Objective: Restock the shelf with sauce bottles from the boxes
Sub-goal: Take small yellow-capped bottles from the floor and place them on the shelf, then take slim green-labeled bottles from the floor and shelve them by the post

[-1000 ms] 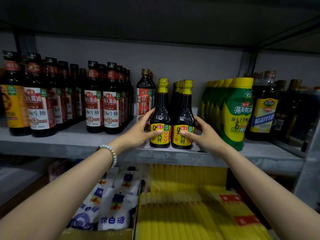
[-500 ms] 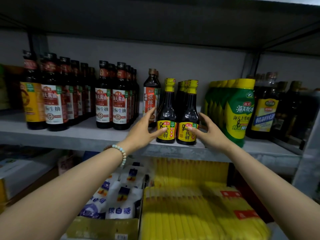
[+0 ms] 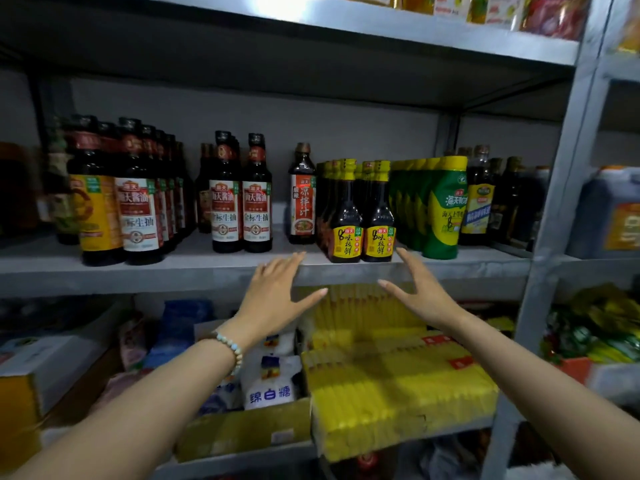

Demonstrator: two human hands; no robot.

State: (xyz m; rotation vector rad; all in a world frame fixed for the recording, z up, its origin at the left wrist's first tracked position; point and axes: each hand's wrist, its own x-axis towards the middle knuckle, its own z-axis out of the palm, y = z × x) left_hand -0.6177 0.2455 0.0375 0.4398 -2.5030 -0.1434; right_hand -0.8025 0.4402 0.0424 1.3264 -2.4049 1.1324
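Two small dark sauce bottles with yellow caps and yellow labels, one on the left [image 3: 346,220] and one on the right [image 3: 379,220], stand upright at the front of the grey metal shelf [image 3: 207,268], heading two rows of the same kind. My left hand [image 3: 277,296] hovers just below and left of them, fingers spread, holding nothing. My right hand [image 3: 420,292] is below and right of them, also spread and empty. Neither hand touches a bottle.
Taller soy sauce bottles [image 3: 240,206] and a red-labelled bottle [image 3: 302,199] stand to the left, green squeeze bottles [image 3: 443,209] to the right. Below lie yellow packs [image 3: 394,382] and white sugar bags [image 3: 270,386]. A grey upright post [image 3: 554,237] bounds the right side.
Both hands have let go of the two yellow-capped bottles and drawn back and down from the shelf. The bottles stay standing at the shelf front. The view has pulled back.
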